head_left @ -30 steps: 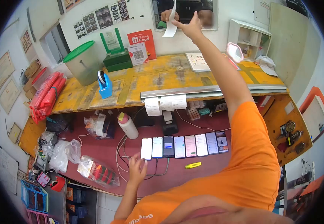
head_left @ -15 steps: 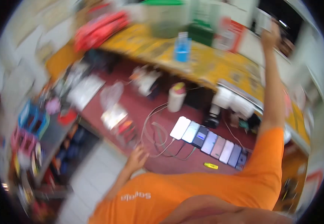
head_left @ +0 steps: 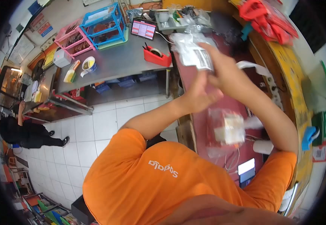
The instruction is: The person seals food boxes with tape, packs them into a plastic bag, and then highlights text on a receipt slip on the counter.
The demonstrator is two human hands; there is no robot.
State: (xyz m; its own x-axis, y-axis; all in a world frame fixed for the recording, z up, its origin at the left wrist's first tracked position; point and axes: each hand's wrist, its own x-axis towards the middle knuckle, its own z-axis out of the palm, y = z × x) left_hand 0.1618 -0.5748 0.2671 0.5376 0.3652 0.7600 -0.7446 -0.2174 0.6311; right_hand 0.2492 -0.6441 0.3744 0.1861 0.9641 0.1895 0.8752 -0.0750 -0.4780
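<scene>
My right hand (head_left: 225, 69) is closed on a white paper slip with dark print (head_left: 205, 58), held high over the maroon tabletop (head_left: 198, 129). Just below it, my left hand (head_left: 202, 93) has its fingers apart, one fingertip right at the slip's lower edge. Behind the slip, crumpled clear and white plastic packaging (head_left: 187, 41) overlaps it in this view. Closer to my body, a clear plastic bag with pale packs (head_left: 228, 129) lies on the tabletop.
A grey metal table (head_left: 112, 69) bears a red tape dispenser (head_left: 157, 57), a tablet (head_left: 143, 29) and blue stacked trays (head_left: 103, 24). Lit phones (head_left: 246, 168) lie near my right arm. A person in black (head_left: 28, 131) stands at far left. A yellow shelf (head_left: 288, 71) runs along the right.
My view has turned left. My right hand has come from the wall opening at upper right to the front, with the white slip; my left hand has risen from the table edge towards it.
</scene>
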